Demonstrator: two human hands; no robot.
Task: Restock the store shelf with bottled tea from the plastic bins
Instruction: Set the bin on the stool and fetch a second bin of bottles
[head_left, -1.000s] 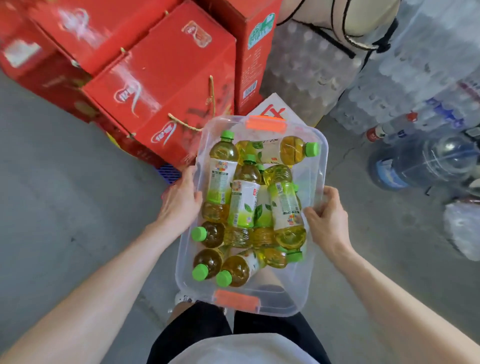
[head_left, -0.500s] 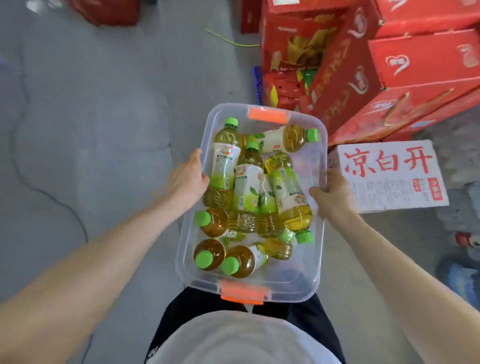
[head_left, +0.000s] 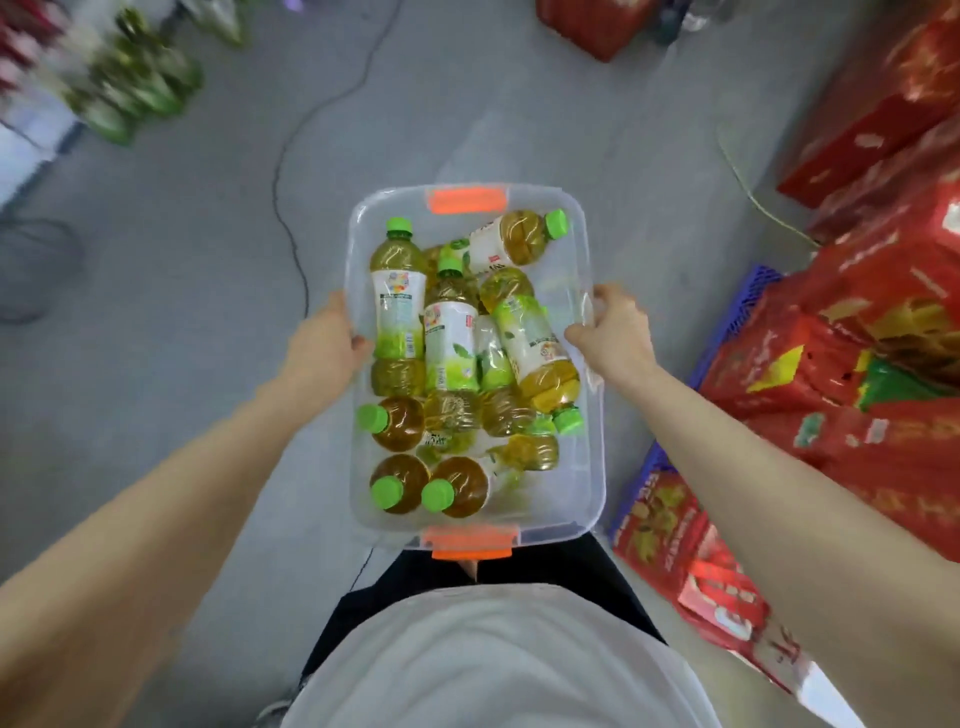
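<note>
In the head view, the clear plastic bin of green-capped tea bottles rides waist-high, left hand and right hand gripping its long rims. The red cartons have swung right and blurred shelving appears ahead-left: the carrier is turning toward restocking.

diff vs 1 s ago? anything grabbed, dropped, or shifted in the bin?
The person has turned while carrying the clear bin: the red cartons, first ahead and left, now lie to the right, and the water packs have left view. Nothing taken or let go. Left hand and right hand still grip the bin's long sides; the tea bottles lie much as before.
</note>
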